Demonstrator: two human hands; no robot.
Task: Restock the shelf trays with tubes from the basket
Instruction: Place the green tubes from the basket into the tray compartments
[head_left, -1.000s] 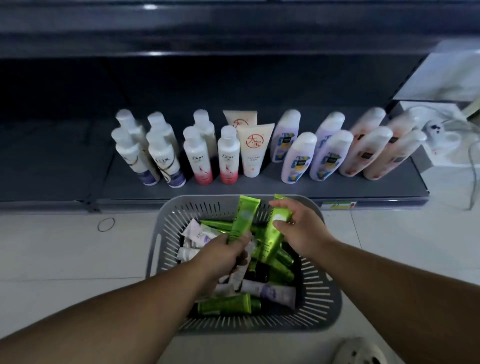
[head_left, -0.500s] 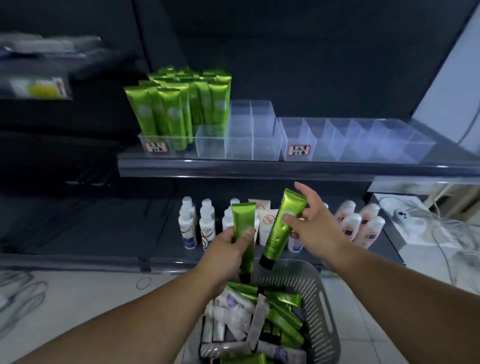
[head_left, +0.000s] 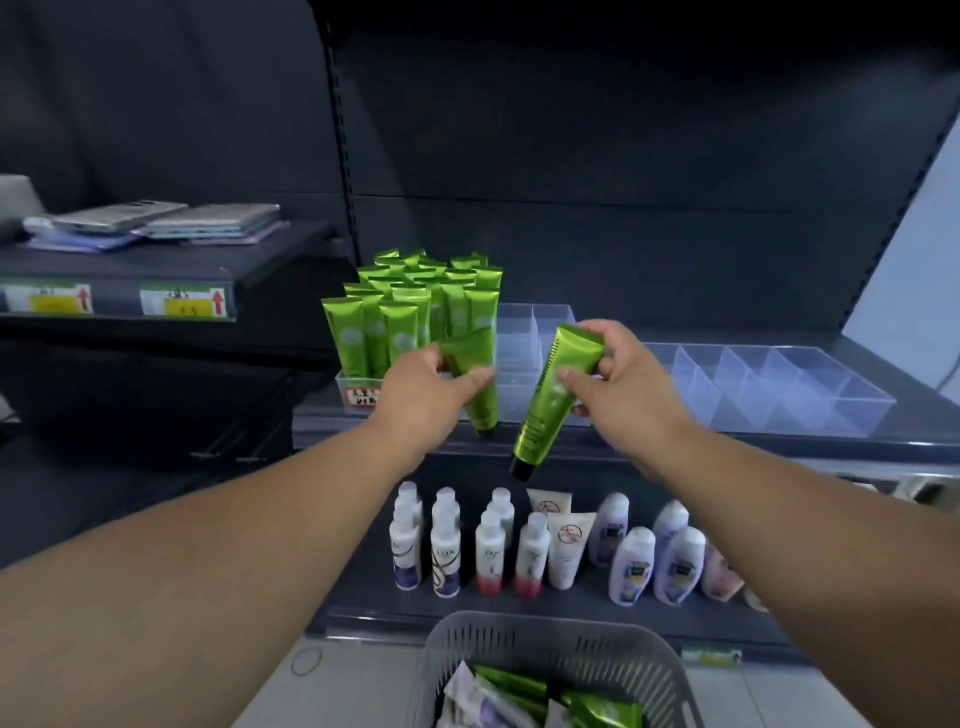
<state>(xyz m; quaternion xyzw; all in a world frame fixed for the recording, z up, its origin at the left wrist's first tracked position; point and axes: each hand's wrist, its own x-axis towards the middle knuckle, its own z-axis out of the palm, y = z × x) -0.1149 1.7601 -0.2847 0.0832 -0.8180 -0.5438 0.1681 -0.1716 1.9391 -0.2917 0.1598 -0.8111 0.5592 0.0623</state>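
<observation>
Dark shop shelf (head_left: 675, 441): left grip (head_left: 421, 395) clasping green tube (head_left: 480, 384), right grip (head_left: 623, 384) clasping second tube (head_left: 550, 400) before clear tray (head_left: 524, 332); next likely slotting both cap-down into empty compartments.

"LUX" on a white bottle (head_left: 445, 558)

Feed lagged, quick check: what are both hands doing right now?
Left hand: grips a green tube.
Right hand: grips a second green tube.
</observation>
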